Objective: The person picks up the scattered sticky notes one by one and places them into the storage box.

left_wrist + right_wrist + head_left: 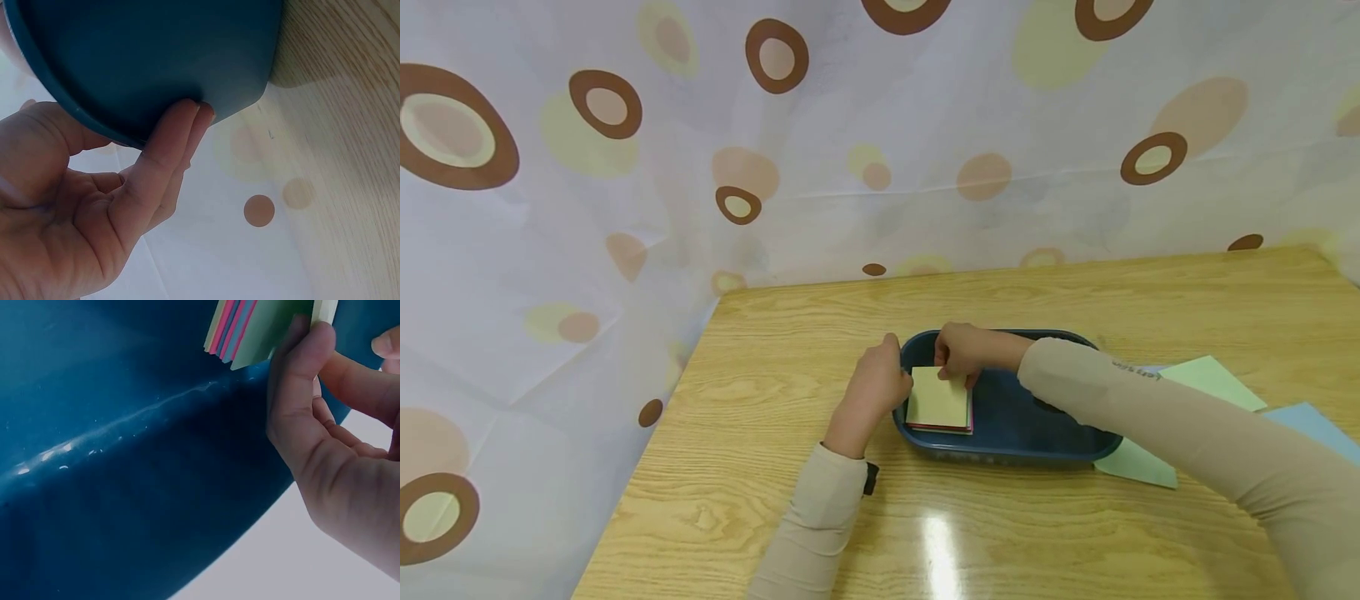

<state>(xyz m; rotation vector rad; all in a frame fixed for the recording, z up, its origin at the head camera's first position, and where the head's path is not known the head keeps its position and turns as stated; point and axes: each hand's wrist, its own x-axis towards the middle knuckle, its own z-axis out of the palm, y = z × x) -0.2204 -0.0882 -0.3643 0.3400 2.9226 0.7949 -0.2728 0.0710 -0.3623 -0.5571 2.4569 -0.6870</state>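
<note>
A dark blue oblong plastic tub (1022, 412) sits on the wooden table. My left hand (872, 383) grips the tub's left end; in the left wrist view its fingers (165, 140) press the outer wall and the thumb is at the rim. Inside the tub's left part is a stack of square coloured papers (265, 331), with pale yellow sheets (936, 400) on top and pink, blue and green edges below. My right hand (966, 350) reaches into the tub and pinches the pale yellow paper near its top edge. How many sheets it pinches is unclear.
Light green sheets (1213, 382) and a blue sheet (1315, 429) lie on the table right of the tub, partly under the right sleeve (1150, 417). A patterned curtain (880, 125) hangs behind and to the left of the table (760, 375).
</note>
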